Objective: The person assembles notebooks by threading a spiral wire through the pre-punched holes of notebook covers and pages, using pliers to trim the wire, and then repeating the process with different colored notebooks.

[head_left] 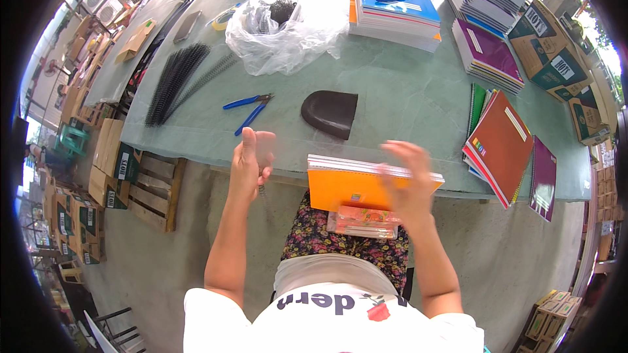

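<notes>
An orange-covered notebook (347, 186) rests at the table's near edge above my lap, its white page edges facing up. My right hand (412, 189) is at the notebook's right part, blurred by motion, its fingers apart. To the left of the notebook, my left hand (247, 165) is raised with the thumb up and the other fingers curled. A thin, blurred spiral binding coil (263, 197) hangs below those fingers. Blue-handled cutting pliers (250, 110) lie spread beyond my left hand. A dark rounded pouch-like piece (330, 113) lies beyond the notebook.
Black spiral coils (175, 84) lie at the left beside a plastic bag (281, 49) of coils. A notebook stack (396, 16) bears another pair of pliers. Spiral-bound notebooks (500, 147) lie at the right. A pink-orange packet (366, 221) sits on my lap.
</notes>
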